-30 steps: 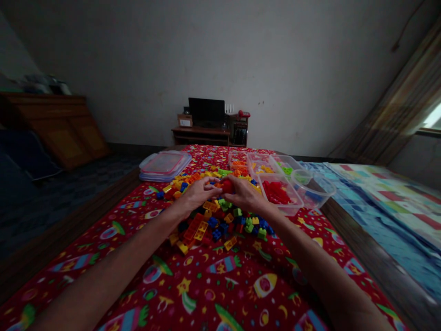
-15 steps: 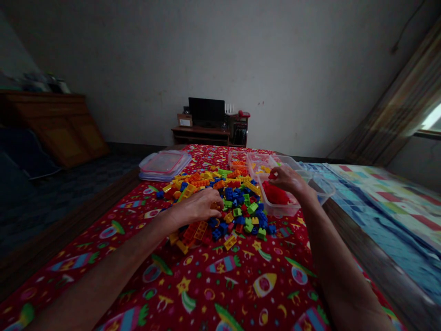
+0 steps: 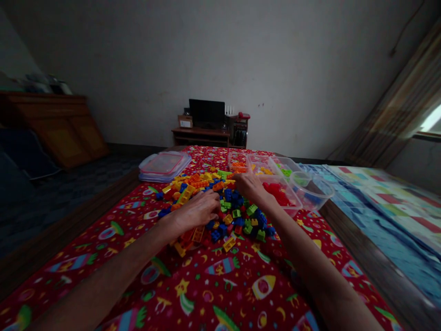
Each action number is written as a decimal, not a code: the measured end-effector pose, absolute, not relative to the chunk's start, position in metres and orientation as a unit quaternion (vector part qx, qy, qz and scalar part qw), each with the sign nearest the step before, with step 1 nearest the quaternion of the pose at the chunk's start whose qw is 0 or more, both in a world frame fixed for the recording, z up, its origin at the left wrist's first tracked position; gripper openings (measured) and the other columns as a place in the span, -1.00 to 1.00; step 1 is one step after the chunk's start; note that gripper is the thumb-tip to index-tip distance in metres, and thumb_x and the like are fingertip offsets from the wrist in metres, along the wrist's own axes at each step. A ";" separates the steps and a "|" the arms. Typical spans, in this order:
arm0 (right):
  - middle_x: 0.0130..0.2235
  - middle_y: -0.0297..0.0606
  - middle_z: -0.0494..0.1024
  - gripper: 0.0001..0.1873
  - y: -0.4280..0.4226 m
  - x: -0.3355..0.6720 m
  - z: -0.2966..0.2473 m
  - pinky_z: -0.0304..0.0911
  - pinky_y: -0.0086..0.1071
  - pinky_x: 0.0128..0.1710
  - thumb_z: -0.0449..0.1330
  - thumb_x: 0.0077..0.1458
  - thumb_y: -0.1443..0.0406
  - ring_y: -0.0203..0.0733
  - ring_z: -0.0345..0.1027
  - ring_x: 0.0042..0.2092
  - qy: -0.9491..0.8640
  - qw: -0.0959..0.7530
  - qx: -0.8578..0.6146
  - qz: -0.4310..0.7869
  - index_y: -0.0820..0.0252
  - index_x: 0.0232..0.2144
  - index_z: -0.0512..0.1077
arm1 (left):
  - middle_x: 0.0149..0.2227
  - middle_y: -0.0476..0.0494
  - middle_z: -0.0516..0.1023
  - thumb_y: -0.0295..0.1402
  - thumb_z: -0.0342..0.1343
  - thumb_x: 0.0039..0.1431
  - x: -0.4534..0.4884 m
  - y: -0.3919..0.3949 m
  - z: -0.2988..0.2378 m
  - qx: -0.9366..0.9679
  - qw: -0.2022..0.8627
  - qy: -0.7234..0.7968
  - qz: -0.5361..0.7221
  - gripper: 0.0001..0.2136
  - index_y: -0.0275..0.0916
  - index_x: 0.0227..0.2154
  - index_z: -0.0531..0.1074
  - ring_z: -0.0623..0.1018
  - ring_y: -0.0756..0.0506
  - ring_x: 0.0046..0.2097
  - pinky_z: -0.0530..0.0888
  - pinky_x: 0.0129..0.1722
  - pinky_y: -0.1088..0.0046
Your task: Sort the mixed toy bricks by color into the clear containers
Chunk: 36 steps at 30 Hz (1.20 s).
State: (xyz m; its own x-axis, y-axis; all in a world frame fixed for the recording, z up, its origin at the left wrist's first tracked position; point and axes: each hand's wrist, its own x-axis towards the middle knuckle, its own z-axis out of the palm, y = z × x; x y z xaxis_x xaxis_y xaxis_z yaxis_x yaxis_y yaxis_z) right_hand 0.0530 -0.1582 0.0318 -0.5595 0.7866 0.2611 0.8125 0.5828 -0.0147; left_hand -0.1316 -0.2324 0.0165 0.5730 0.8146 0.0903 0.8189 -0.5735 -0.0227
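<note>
A heap of plastic building bricks [image 3: 223, 204] in orange, yellow, blue, green and red lies on a red patterned cloth [image 3: 213, 280]. My left hand [image 3: 198, 210] rests palm-down on the near left of the heap, fingers curled over the bricks; what they grip is hidden. My right hand [image 3: 250, 186] reaches over the far right of the heap, fingers bent down among the bricks, beside a clear tub of red bricks [image 3: 279, 194]. I cannot see whether it holds one.
More clear tubs hold orange [image 3: 237, 164], yellow [image 3: 262, 168] and green [image 3: 286, 170] bricks; a round tub [image 3: 312, 188] stands at the right. Stacked lids [image 3: 164, 164] lie far left. The bed's wooden edges run along both sides. A desk with a monitor [image 3: 206, 114] stands by the wall.
My right hand carried a red brick to the red tub, then came back left to the heap. My left hand stayed on the heap, shifting slightly nearer.
</note>
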 end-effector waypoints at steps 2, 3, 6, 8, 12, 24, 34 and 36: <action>-0.14 -0.04 0.56 -0.64 -0.151 0.048 0.028 0.22 -0.36 -0.20 -0.02 0.16 0.43 -0.10 0.42 -0.11 -0.884 0.098 -0.454 -0.050 0.22 -0.08 0.48 | -0.26 -0.15 0.52 -0.40 0.16 0.08 -0.134 -0.231 0.020 -0.883 0.014 -0.464 -0.072 -0.93 -0.26 -0.39 0.51 0.48 -0.15 -0.15 0.38 -0.12 0.35; -0.11 -0.04 0.55 -0.64 -0.147 0.047 0.025 0.23 -0.34 -0.14 0.00 0.15 0.43 -0.08 0.40 -0.07 -0.885 0.089 -0.454 -0.044 0.21 -0.07 0.47 | -0.26 -0.14 0.53 -0.40 0.15 0.08 -0.135 -0.230 0.022 -0.874 0.001 -0.475 -0.100 -0.92 -0.26 -0.37 0.51 0.50 -0.14 -0.16 0.39 -0.12 0.36; -0.01 -0.05 0.50 -0.59 -0.141 0.048 0.018 0.21 -0.34 -0.02 0.03 0.12 0.46 -0.11 0.35 0.02 -0.889 0.109 -0.445 -0.022 0.21 0.00 0.44 | -0.29 -0.08 0.58 -0.34 0.11 0.09 -0.143 -0.225 0.025 -0.825 -0.065 -0.524 -0.203 -0.87 -0.23 -0.33 0.50 0.55 -0.10 -0.22 0.43 -0.16 0.41; -0.01 -0.04 0.50 -0.55 -0.140 0.051 0.016 0.20 -0.35 0.00 0.04 0.08 0.49 -0.13 0.34 0.02 -0.889 0.142 -0.434 -0.015 0.25 0.03 0.42 | -0.32 -0.06 0.60 -0.27 0.09 0.09 -0.149 -0.221 0.026 -0.793 -0.119 -0.535 -0.266 -0.84 -0.21 -0.33 0.49 0.57 -0.10 -0.26 0.45 -0.23 0.43; -0.13 -0.03 0.56 -0.54 -0.142 0.056 0.023 0.24 -0.35 -0.10 0.02 0.06 0.52 -0.15 0.40 -0.10 -0.891 0.164 -0.423 -0.010 0.30 0.00 0.45 | -0.35 -0.08 0.61 -0.19 0.11 0.02 -0.156 -0.217 0.027 -0.747 -0.201 -0.530 -0.347 -0.77 -0.24 -0.34 0.48 0.59 -0.11 -0.29 0.48 -0.28 0.43; -0.34 -0.10 0.55 -0.80 -0.138 0.047 0.021 0.14 -0.42 -0.31 0.08 0.13 0.39 -0.23 0.35 -0.30 -0.907 0.149 -0.394 -0.014 0.31 -0.29 0.51 | -0.39 -0.11 0.61 -0.13 0.13 0.00 -0.158 -0.207 0.014 -0.671 -0.321 -0.529 -0.408 -0.62 -0.30 -0.20 0.50 0.59 -0.12 -0.40 0.52 -0.41 0.38; -0.40 -0.29 0.55 -0.78 -0.157 0.029 0.033 0.18 -0.51 -0.42 0.19 0.04 0.37 -0.36 0.37 -0.41 -0.839 0.320 -0.292 0.330 0.29 -0.21 0.42 | -0.42 -0.06 0.60 -0.33 0.24 -0.11 -0.153 -0.207 0.014 -0.622 -0.351 -0.530 -0.458 -0.43 -0.30 0.04 0.35 0.62 -0.15 -0.32 0.55 -0.26 0.30; -0.42 -0.32 0.55 -0.75 -0.156 0.026 0.026 0.19 -0.52 -0.45 0.18 0.03 0.37 -0.36 0.37 -0.43 -0.825 0.304 -0.270 0.392 0.29 -0.18 0.39 | -0.44 -0.05 0.60 -0.39 0.21 -0.11 -0.149 -0.209 0.014 -0.641 -0.300 -0.547 -0.449 -0.42 -0.28 0.07 0.33 0.62 -0.16 -0.32 0.55 -0.28 0.31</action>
